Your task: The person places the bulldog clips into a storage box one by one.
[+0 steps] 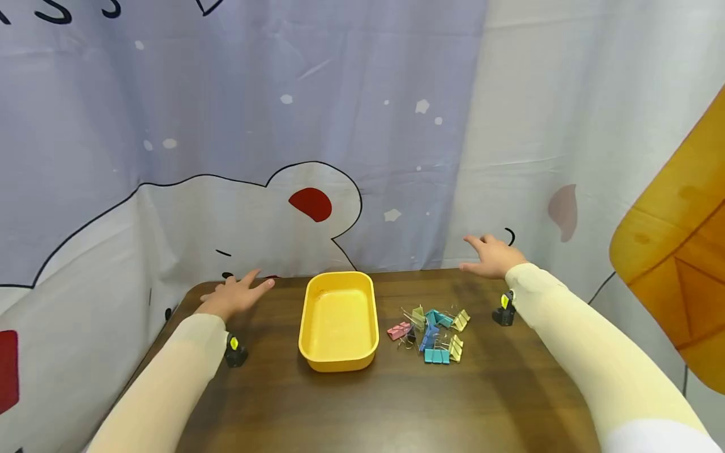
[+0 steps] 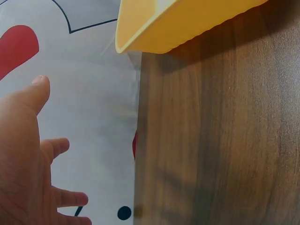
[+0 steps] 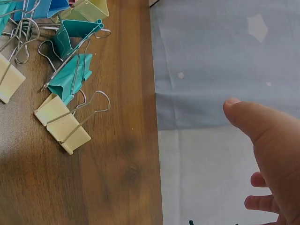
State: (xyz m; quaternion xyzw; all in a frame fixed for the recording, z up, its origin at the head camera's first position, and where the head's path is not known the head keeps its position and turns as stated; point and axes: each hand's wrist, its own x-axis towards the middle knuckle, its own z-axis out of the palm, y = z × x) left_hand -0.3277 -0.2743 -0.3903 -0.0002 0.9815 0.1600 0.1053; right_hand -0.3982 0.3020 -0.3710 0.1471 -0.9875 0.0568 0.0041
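Note:
A yellow rectangular tray stands on the brown wooden table. To its right lies a loose heap of binder clips in pink, blue, teal and pale yellow. My left hand hovers to the left of the tray, fingers spread and holding nothing. Over the table's far right side, my right hand is held up with its fingers extended, also holding nothing. In the right wrist view a pale yellow binder clip lies at the near end of the heap, apart from the right hand.
A printed curtain hangs right behind the table's far edge. The wooden tabletop stretches toward the front. Each wrist wears a small black camera, one on the left and one on the right.

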